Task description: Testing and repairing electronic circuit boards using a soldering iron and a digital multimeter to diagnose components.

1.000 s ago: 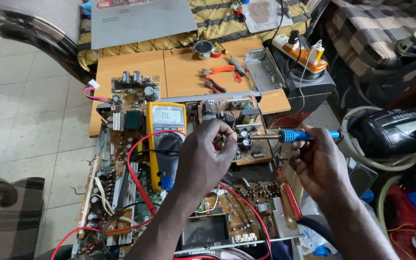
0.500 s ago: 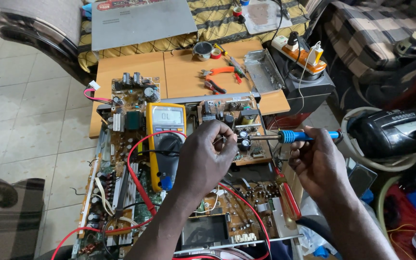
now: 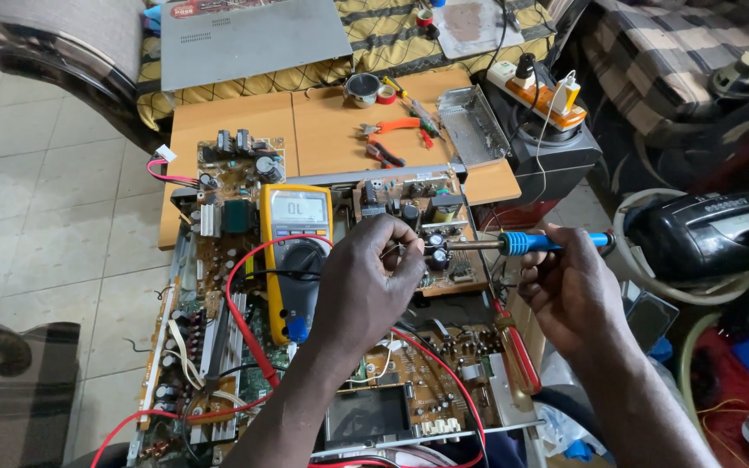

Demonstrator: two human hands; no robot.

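The right hand [image 3: 569, 290] grips a blue-handled soldering iron [image 3: 513, 244] lying level, its long axis crosswise, tip pointing left onto the small circuit board [image 3: 426, 234] beside the worktop's [image 3: 322, 130] near edge. The left hand [image 3: 366, 282], nearer the joint, pinches what looks like thin solder wire [image 3: 394, 252] there.

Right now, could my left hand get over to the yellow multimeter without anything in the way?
Probably yes. The left hand sits right beside the yellow multimeter, which lies face up on the circuit boards. Only the red test lead loops across it. The fingers pinch something small, though, so that would have to be let go first.
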